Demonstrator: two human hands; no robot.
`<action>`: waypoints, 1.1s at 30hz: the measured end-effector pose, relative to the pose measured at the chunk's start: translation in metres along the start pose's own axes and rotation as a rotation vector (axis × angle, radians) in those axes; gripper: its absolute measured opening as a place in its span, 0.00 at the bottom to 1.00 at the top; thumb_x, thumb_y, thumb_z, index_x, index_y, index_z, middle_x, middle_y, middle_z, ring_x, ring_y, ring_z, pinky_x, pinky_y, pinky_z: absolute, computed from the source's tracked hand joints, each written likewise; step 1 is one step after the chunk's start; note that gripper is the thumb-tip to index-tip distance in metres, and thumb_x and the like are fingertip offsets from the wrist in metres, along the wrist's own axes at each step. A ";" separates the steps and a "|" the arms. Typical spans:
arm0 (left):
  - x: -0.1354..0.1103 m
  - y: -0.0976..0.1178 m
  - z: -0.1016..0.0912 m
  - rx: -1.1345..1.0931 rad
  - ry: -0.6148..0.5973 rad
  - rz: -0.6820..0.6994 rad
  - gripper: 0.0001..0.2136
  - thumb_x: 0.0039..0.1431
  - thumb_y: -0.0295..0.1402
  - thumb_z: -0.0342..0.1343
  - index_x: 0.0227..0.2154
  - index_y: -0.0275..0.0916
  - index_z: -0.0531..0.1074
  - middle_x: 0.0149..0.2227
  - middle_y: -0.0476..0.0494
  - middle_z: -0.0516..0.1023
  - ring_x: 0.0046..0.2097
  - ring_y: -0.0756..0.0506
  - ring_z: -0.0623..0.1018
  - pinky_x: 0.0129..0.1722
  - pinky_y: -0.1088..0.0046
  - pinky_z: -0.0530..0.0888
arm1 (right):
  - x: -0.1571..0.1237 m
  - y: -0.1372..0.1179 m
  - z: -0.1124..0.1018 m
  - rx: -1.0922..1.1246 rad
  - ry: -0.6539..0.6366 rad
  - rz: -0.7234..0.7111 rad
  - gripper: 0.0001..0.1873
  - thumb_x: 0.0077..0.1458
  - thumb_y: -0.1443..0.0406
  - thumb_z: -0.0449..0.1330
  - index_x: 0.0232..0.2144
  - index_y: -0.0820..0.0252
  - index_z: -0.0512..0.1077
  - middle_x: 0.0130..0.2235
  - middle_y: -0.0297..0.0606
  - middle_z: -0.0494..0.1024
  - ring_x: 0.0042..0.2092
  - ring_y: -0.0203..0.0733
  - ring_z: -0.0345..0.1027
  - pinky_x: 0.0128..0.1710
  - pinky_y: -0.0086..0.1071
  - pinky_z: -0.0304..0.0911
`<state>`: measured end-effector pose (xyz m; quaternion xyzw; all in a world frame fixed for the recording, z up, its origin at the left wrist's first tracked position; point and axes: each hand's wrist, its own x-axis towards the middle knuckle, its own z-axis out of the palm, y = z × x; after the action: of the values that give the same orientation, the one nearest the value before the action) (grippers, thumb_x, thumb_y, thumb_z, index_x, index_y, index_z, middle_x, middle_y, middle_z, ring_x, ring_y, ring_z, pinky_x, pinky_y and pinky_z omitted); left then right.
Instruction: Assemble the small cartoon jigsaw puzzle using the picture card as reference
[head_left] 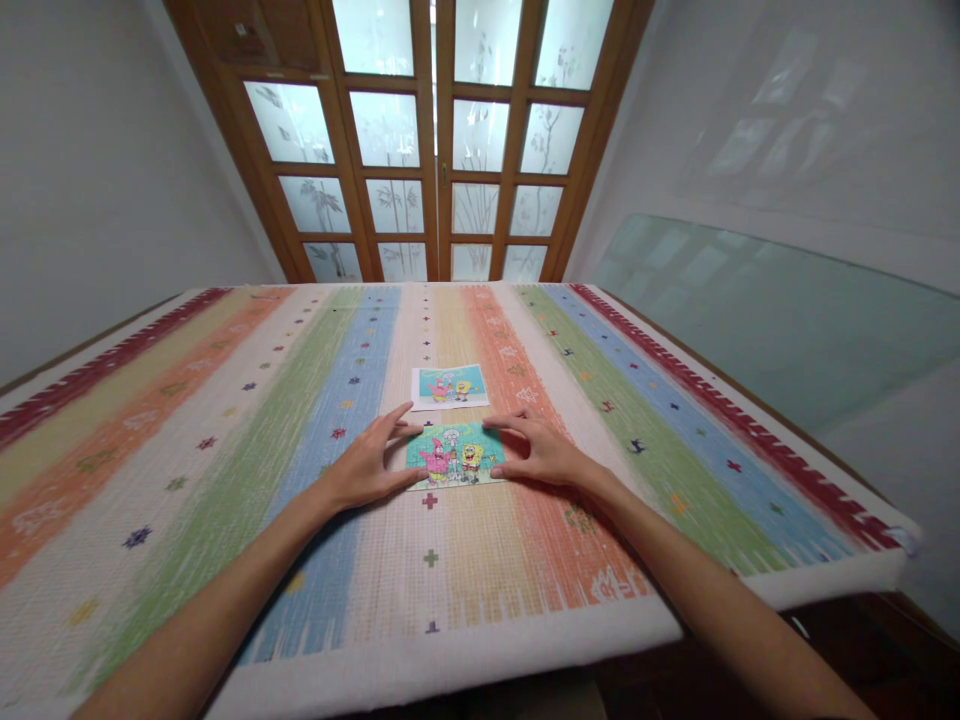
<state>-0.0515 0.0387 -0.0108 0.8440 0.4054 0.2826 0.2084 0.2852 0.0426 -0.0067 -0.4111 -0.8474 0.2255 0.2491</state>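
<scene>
A small cartoon jigsaw puzzle (455, 455) lies flat on the striped cloth in front of me. My left hand (371, 464) rests at its left edge, fingers spread, with thumb and fingertips touching the border. On the other side my right hand (541, 451) mirrors it, fingers spread against the right edge. Both hands press in on the puzzle from its sides and hold nothing. Just beyond the puzzle lies a reference picture card (449, 386) with the same cartoon on a white border.
The table is covered by a woven cloth (225, 480) with coloured stripes. Its front edge (450, 665) is close to me. A wooden door with frosted glass panes (439, 150) stands behind the table. A glass panel (765, 320) leans at the right.
</scene>
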 end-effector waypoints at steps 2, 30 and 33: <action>0.000 -0.001 -0.002 0.000 0.007 0.016 0.43 0.59 0.45 0.64 0.71 0.40 0.49 0.56 0.32 0.78 0.61 0.32 0.75 0.62 0.45 0.68 | 0.000 -0.001 0.000 0.000 0.003 0.001 0.34 0.50 0.59 0.75 0.59 0.54 0.74 0.53 0.48 0.76 0.56 0.54 0.70 0.57 0.52 0.68; -0.002 -0.009 -0.018 0.027 -0.023 0.047 0.42 0.54 0.46 0.68 0.68 0.41 0.58 0.54 0.34 0.79 0.57 0.34 0.78 0.59 0.50 0.72 | -0.002 0.000 -0.004 0.004 -0.009 0.051 0.31 0.49 0.59 0.76 0.55 0.57 0.78 0.48 0.46 0.75 0.51 0.50 0.73 0.55 0.48 0.69; -0.003 -0.010 -0.018 0.032 -0.020 0.069 0.41 0.55 0.45 0.68 0.68 0.41 0.57 0.54 0.34 0.79 0.56 0.34 0.78 0.59 0.49 0.72 | -0.002 0.001 -0.004 0.008 0.002 0.038 0.29 0.50 0.59 0.75 0.54 0.57 0.78 0.48 0.46 0.76 0.50 0.50 0.73 0.54 0.48 0.70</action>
<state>-0.0703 0.0448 -0.0040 0.8636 0.3782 0.2746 0.1891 0.2890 0.0416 -0.0048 -0.4265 -0.8382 0.2332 0.2474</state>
